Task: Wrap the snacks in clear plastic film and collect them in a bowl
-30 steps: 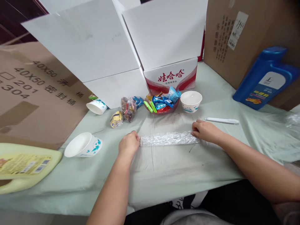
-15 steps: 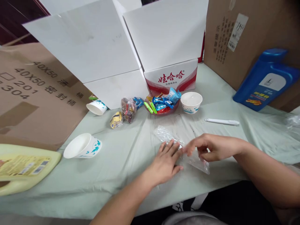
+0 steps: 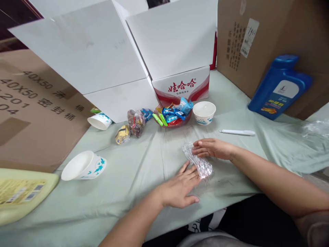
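Observation:
A crumpled strip of clear plastic wrap (image 3: 203, 167) lies on the green cloth between my hands. My left hand (image 3: 181, 187) rests flat with fingers stretched, its fingertips at the near left side of the wrap. On the far right side, my right hand (image 3: 212, 148) is open, fingers straight and close together, touching or just over the wrap's upper part. Beyond them stands a red bowl (image 3: 177, 124) of wrapped snacks, with a white paper cup (image 3: 204, 113) beside it. A white box cutter (image 3: 236, 132) lies to the right.
Left of the bowl are bagged snacks (image 3: 136, 122) and a yellow packet (image 3: 122, 134). Two more paper cups, one nearer (image 3: 83, 165) and one tipped (image 3: 99, 121), lie left. A blue bottle (image 3: 279, 87), a yellow jug (image 3: 23, 193), cartons (image 3: 185, 85) and crumpled plastic (image 3: 316, 128) surround the workspace.
The flat plastic end on the right has been gathered in, and the wrap is now more bunched up. My right hand has opened from a curled shape and moved slightly left and away.

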Available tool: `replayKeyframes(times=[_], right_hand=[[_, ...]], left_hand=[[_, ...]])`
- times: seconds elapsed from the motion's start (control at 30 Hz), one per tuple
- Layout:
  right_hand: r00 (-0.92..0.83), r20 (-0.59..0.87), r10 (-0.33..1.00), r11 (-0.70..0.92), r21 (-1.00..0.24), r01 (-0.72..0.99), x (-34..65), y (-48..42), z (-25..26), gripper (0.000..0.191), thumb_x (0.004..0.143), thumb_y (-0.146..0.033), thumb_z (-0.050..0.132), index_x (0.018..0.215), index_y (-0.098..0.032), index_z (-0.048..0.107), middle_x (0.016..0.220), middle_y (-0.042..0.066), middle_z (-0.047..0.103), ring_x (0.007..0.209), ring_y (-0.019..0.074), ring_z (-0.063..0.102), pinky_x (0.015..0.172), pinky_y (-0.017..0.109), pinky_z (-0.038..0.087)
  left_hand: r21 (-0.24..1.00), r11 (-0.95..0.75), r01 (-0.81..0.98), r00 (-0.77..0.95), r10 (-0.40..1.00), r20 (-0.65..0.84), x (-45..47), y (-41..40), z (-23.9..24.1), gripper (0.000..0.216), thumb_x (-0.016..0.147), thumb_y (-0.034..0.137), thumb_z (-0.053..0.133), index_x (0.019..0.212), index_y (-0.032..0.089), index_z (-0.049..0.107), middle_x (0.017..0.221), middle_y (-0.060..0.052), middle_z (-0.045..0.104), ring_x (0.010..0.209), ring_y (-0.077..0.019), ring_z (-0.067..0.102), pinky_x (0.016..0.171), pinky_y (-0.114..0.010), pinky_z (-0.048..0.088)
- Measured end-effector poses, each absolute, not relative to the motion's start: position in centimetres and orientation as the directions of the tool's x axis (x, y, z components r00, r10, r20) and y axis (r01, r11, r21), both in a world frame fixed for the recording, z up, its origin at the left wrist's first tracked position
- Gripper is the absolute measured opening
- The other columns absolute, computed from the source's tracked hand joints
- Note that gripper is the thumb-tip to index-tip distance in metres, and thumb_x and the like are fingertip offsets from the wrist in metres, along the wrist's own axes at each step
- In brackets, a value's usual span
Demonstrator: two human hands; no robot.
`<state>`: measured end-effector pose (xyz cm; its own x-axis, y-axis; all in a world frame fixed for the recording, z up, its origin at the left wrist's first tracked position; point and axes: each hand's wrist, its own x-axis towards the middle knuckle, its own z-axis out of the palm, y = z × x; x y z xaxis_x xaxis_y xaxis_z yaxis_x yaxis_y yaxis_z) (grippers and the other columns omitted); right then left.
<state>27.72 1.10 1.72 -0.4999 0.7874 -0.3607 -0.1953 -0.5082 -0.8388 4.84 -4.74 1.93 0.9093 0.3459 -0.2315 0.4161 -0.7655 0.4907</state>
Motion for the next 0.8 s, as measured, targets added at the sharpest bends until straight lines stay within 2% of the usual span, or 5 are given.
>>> replayKeyframes(times=[0.2, 0.33, 0.47, 0.67, 0.8], right_hand=[[-0.424, -0.231, 0.876, -0.318, -0.937, -0.146, 27.4, 1.4, 0.9, 0.04, 0.064, -0.029, 0.083, 0.095, -0.018, 0.06, 0.094, 0.005, 0.068, 0.092, 0.018, 0.068, 0.077, 0.028, 0.055], [-0.316, -0.077, 0.945, -0.021, -0.984, 0.177, 27.7, 1.5, 0.6, 0.035, 0.062, -0.025, 0.078, 0.094, -0.017, 0.064, 0.077, 0.0, 0.064, 0.068, 0.0133, 0.06, 0.064, 0.027, 0.05], [-0.352, 0.109, 0.93, 0.263, -0.864, 0.428, 28.4, 1.3, 1.2, 0.029, 0.07, -0.02, 0.068, 0.099, -0.018, 0.069, 0.079, 0.001, 0.066, 0.065, 0.0118, 0.055, 0.064, 0.026, 0.046], [-0.387, 0.206, 0.899, 0.384, -0.797, 0.466, 27.8, 1.2, 1.3, 0.019, 0.08, -0.021, 0.062, 0.098, -0.018, 0.07, 0.083, 0.002, 0.067, 0.067, 0.0121, 0.055, 0.066, 0.026, 0.046], [-0.41, 0.252, 0.876, 0.468, -0.643, 0.606, 26.3, 1.4, -0.3, 0.019, 0.081, -0.01, 0.059, 0.096, -0.016, 0.07, 0.089, 0.007, 0.069, 0.082, 0.0179, 0.061, 0.077, 0.03, 0.047]], left_hand=[[0.556, -0.712, 0.428, 0.874, 0.484, -0.052, 4.5, -4.5, 1.2, 0.063, 0.085, 0.036, 0.064, 0.141, 0.019, 0.043, 0.152, -0.017, 0.035, 0.145, -0.0344, 0.021, 0.116, -0.057, 0.023], [0.582, -0.69, 0.431, 0.817, 0.572, 0.072, 4.5, -4.2, 0.7, 0.042, 0.083, 0.035, 0.067, 0.121, 0.019, 0.061, 0.128, -0.013, 0.056, 0.132, -0.0311, 0.04, 0.108, -0.05, 0.037], [0.549, -0.74, 0.388, 0.86, 0.505, 0.073, 4.5, -4.0, 0.6, 0.026, 0.086, 0.029, 0.063, 0.11, 0.022, 0.066, 0.12, -0.008, 0.064, 0.126, -0.0269, 0.049, 0.109, -0.048, 0.033], [0.554, -0.756, 0.349, 0.901, 0.432, 0.022, 4.4, -3.7, 0.8, 0.02, 0.087, 0.019, 0.058, 0.104, 0.026, 0.067, 0.113, -0.002, 0.07, 0.126, -0.0212, 0.052, 0.115, -0.046, 0.023], [0.527, -0.772, 0.357, 0.903, 0.429, 0.016, 4.4, -3.7, 0.7, 0.022, 0.086, 0.019, 0.059, 0.106, 0.025, 0.067, 0.11, -0.002, 0.071, 0.126, -0.0217, 0.053, 0.115, -0.047, 0.023]])
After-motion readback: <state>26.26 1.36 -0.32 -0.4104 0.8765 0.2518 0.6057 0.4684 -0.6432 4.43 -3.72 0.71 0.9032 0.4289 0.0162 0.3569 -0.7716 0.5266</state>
